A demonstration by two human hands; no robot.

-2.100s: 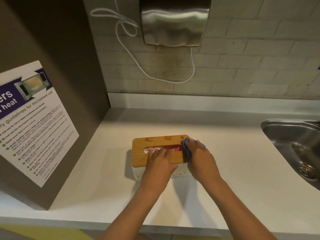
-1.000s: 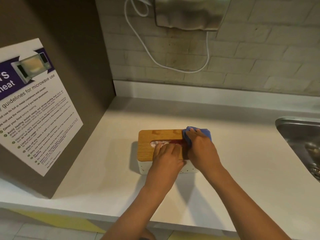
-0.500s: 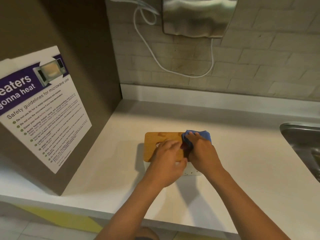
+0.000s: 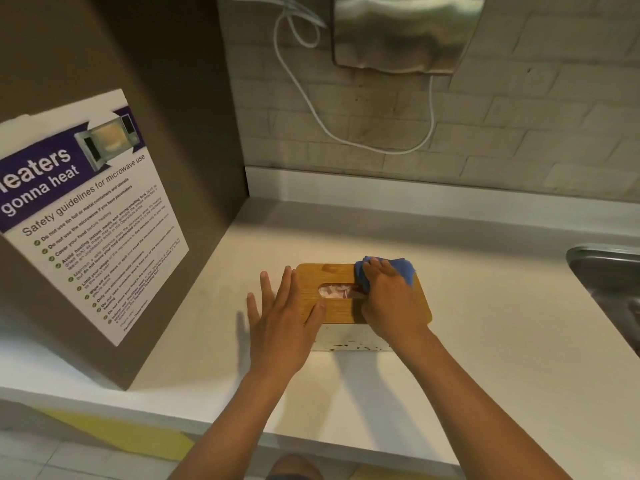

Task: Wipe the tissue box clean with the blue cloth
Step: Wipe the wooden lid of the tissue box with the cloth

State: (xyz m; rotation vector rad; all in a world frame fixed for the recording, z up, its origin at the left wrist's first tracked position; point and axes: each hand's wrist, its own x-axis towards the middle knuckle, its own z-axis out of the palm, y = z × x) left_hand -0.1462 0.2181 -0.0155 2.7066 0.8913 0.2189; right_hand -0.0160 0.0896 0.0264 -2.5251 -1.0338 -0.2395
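The tissue box (image 4: 334, 277) has a wooden lid with an oval slot showing tissue, and a white body with dark specks on its front side. It sits on the white counter (image 4: 485, 341). My right hand (image 4: 391, 303) presses the crumpled blue cloth (image 4: 401, 270) onto the right part of the lid, near its far edge. My left hand (image 4: 282, 320) is spread flat with fingers apart, at the box's left end; only its thumb lies on the lid. It holds nothing.
A brown cabinet side with a microwave safety poster (image 4: 86, 216) stands close on the left. A steel sink (image 4: 609, 282) lies at the right edge. A metal dispenser (image 4: 405, 29) with a white cable (image 4: 311, 109) hangs on the tiled wall behind.
My left hand has slid off the lid's slot to the box's left end and opened flat. My right hand stays on the cloth at the lid's right part.
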